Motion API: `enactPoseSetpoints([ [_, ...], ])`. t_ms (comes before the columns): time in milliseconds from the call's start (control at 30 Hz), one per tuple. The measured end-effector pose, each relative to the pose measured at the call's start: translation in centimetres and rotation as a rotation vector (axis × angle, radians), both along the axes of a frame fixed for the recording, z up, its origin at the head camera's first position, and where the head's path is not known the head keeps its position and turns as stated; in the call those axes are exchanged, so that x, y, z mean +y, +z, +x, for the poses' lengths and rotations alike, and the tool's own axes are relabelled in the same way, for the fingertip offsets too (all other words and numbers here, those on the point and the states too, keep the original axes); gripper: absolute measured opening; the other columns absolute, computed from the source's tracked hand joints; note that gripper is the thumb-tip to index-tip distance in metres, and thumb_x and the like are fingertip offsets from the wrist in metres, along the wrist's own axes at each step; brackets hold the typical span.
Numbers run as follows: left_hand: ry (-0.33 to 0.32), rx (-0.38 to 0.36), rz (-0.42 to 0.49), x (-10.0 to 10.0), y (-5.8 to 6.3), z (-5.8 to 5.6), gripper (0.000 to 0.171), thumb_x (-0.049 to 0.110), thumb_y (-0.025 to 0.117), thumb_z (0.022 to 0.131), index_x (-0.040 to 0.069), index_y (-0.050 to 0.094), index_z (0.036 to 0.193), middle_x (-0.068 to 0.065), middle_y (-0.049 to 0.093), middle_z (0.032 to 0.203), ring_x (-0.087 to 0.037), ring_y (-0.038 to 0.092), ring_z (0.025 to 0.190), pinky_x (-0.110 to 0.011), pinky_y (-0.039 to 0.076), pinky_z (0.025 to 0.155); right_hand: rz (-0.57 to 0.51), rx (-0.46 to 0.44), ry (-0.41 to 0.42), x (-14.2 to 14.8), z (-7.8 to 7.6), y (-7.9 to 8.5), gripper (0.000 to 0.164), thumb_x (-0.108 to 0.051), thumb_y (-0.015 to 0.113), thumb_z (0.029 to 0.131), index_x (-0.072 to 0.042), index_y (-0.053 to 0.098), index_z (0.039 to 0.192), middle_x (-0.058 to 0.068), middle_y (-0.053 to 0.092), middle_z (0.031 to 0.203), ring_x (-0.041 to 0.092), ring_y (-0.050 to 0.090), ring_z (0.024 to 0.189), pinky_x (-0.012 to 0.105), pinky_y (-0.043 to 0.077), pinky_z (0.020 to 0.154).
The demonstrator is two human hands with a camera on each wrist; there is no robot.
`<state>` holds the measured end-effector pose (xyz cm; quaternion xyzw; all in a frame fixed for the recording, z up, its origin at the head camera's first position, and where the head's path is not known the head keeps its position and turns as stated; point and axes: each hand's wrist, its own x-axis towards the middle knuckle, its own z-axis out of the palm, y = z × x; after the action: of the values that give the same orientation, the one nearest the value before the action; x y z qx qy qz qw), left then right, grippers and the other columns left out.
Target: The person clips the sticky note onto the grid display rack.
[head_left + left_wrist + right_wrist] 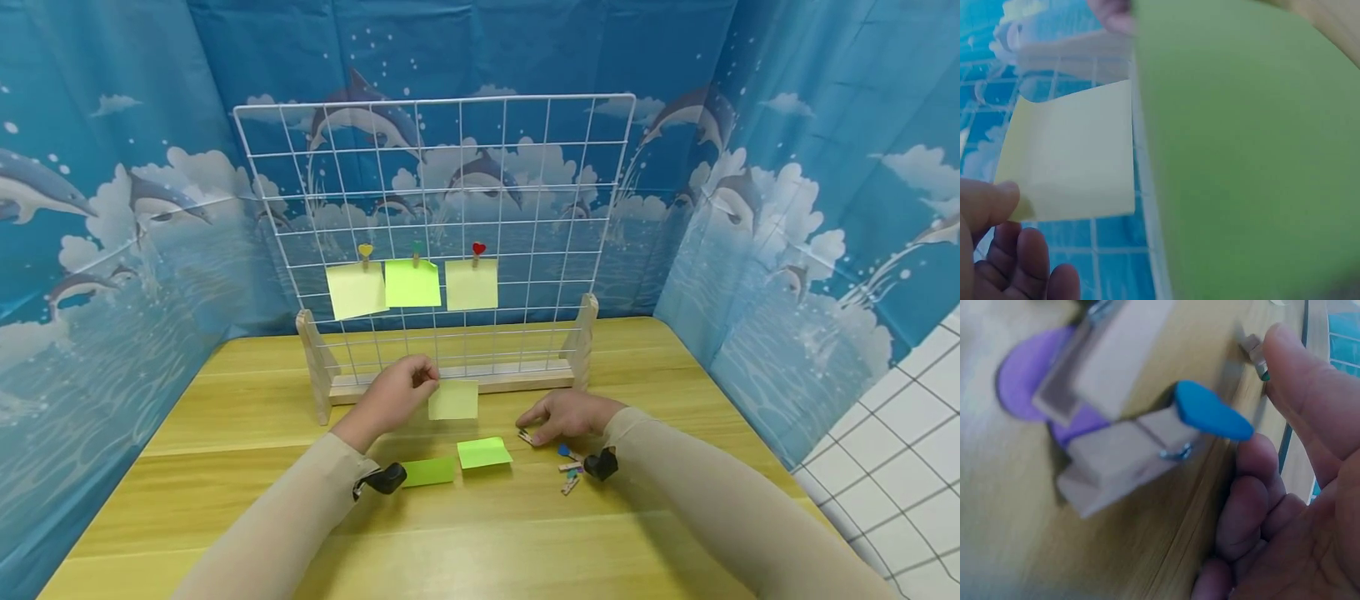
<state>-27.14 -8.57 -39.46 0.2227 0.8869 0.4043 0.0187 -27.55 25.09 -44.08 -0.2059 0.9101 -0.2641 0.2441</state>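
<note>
My left hand pinches a pale yellow sticky note by its left edge, in front of the grid's wooden base. In the left wrist view the note extends from between thumb and fingers. My right hand is low over the table, thumb and forefinger around a small wooden clothespin. From the right wrist the same clothespin appears beside the thumb tip; whether the fingers touch it I cannot tell. A clothespin with a blue heart and one with a purple heart lie closer to that camera.
A white wire grid stands upright on wooden feet. Three notes hang there, one bright green, under a yellow-heart, a green and a red-heart clothespin. Two green notes lie on the table.
</note>
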Motion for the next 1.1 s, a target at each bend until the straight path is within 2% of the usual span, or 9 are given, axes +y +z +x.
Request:
enactPoseSetpoints([
  [100, -0.011, 0.025, 0.019, 0.9, 0.9, 0.2, 0.005, 0.018, 0.062, 0.108, 0.017, 0.066, 0.106, -0.001, 0.065, 0.110, -0.020, 0.060, 0.096, -0.040, 0.052, 0.087, 0.014, 0.025, 0.008, -0.1, 0.1, 0.1, 0.040, -0.028, 0.080, 0.095, -0.022, 0.074, 0.135, 0.005, 0.069, 0.140, 0.018, 0.064, 0.118, 0.042, 0.055, 0.101],
  [233, -0.014, 0.056, 0.031, 2.2, 2.1, 0.4, 0.006, 0.021, 0.061, 0.109, 0.019, 0.066, 0.108, 0.000, 0.068, 0.109, -0.019, 0.062, 0.094, -0.039, 0.053, 0.082, 0.014, 0.033, 0.012, -0.4, 0.3, 0.2, 0.043, -0.028, 0.079, 0.096, -0.022, 0.072, 0.138, 0.002, 0.071, 0.112, 0.012, 0.058, 0.093, 0.032, 0.050, 0.082],
  [333, -0.018, 0.088, 0.044, 3.3, 3.1, 0.4, 0.007, 0.022, 0.060, 0.109, 0.020, 0.067, 0.109, 0.002, 0.069, 0.106, -0.020, 0.063, 0.092, -0.038, 0.054, 0.079, 0.011, 0.043, 0.017, -0.6, 0.4, 0.4, 0.044, -0.027, 0.078, 0.097, -0.019, 0.071, 0.140, -0.001, 0.066, 0.098, 0.014, 0.052, 0.084, 0.031, 0.046, 0.076],
  [467, -0.027, 0.144, 0.072, 4.8, 4.7, 0.2, 0.008, 0.023, 0.062, 0.109, 0.020, 0.068, 0.113, 0.003, 0.070, 0.109, -0.017, 0.067, 0.099, -0.039, 0.057, 0.085, 0.017, 0.078, 0.027, -0.9, 0.4, 0.4, 0.039, -0.026, 0.078, 0.096, -0.018, 0.075, 0.134, -0.004, 0.071, 0.107, 0.012, 0.055, 0.086, 0.030, 0.048, 0.079],
  [533, -0.029, 0.160, 0.095, 5.6, 5.6, 0.0, 0.010, 0.022, 0.062, 0.108, 0.019, 0.068, 0.116, 0.002, 0.070, 0.110, -0.018, 0.067, 0.099, -0.039, 0.058, 0.086, 0.022, 0.087, 0.031, -1.0, 0.3, 0.2, 0.037, -0.024, 0.078, 0.096, -0.018, 0.076, 0.133, -0.005, 0.072, 0.107, 0.011, 0.055, 0.084, 0.029, 0.048, 0.077],
  [800, 0.045, 0.192, 0.153, 8.4, 8.8, -1.3, 0.029, 0.025, 0.063, 0.108, 0.016, 0.062, 0.136, 0.001, 0.068, 0.109, -0.018, 0.067, 0.095, -0.033, 0.052, 0.068, -0.010, 0.088, 0.057, -1.4, 0.4, -0.1, 0.038, -0.018, 0.076, 0.097, -0.019, 0.074, 0.135, -0.007, 0.067, 0.090, 0.010, 0.054, 0.074, 0.026, 0.046, 0.067],
  [867, 0.066, 0.190, 0.168, 9.0, 9.3, -1.6, 0.031, 0.024, 0.063, 0.108, 0.016, 0.061, 0.138, 0.001, 0.068, 0.110, -0.018, 0.067, 0.091, -0.032, 0.050, 0.063, -0.015, 0.081, 0.053, -1.5, 0.4, -0.1, 0.036, -0.017, 0.077, 0.097, -0.018, 0.075, 0.133, -0.007, 0.066, 0.088, 0.009, 0.054, 0.073, 0.025, 0.046, 0.066],
  [967, 0.088, 0.175, 0.186, 9.8, 9.9, -1.6, 0.030, 0.025, 0.062, 0.108, 0.016, 0.060, 0.138, 0.000, 0.068, 0.110, -0.020, 0.061, 0.076, -0.030, 0.045, 0.057, -0.018, 0.068, 0.033, -1.7, 0.5, 0.0, 0.034, -0.015, 0.078, 0.096, -0.017, 0.077, 0.130, -0.006, 0.063, 0.083, 0.009, 0.053, 0.070, 0.025, 0.044, 0.064],
  [1100, 0.082, 0.150, 0.182, 10.8, 10.4, -1.2, 0.030, 0.025, 0.061, 0.109, 0.017, 0.060, 0.138, 0.001, 0.068, 0.112, -0.020, 0.053, 0.064, -0.029, 0.042, 0.053, -0.019, 0.063, 0.010, -1.8, 0.7, 0.2, 0.032, -0.013, 0.079, 0.094, -0.015, 0.077, 0.126, -0.005, 0.062, 0.081, 0.009, 0.052, 0.069, 0.025, 0.043, 0.064],
])
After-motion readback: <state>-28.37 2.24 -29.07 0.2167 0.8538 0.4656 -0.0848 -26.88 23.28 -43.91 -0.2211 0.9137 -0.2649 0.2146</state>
